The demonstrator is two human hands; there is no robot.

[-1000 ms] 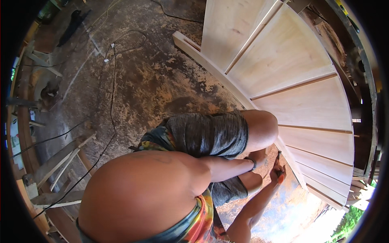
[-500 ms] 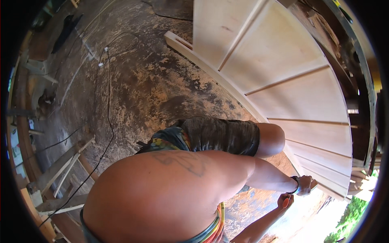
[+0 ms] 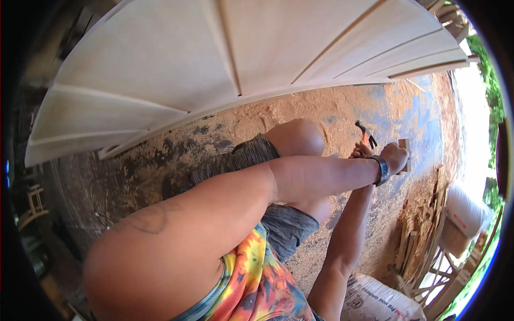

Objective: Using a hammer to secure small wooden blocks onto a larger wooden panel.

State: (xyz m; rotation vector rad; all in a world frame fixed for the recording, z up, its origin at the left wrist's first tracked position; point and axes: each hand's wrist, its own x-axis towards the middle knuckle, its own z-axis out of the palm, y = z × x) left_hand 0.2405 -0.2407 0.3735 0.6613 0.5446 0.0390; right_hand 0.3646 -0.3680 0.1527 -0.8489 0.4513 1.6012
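Note:
My left hand (image 3: 394, 156), with a watch on its wrist, is closed round a small wooden block (image 3: 405, 144) low over the dusty floor. My right hand (image 3: 360, 152), partly behind my left forearm, grips the orange handle of a claw hammer (image 3: 365, 132), whose dark head is up beside the block. Above them, a large pale wooden panel (image 3: 267, 43) with a curved edge and radiating strips stands over the sawdust-strewn floor (image 3: 241, 117); its long straight lower edge runs behind my bent knees.
Scrap boards (image 3: 415, 241) lie at the right. Sacks (image 3: 463, 208) rest at the far right, and another printed white sack (image 3: 377, 305) at the lower right. A wooden frame (image 3: 35, 206) stands at the far left, and bright greenery shows beyond the floor's right side.
My view has turned toward the right, so the panel now spans the top. My left arm has reached out and holds the wooden block; the hammer has come up beside it.

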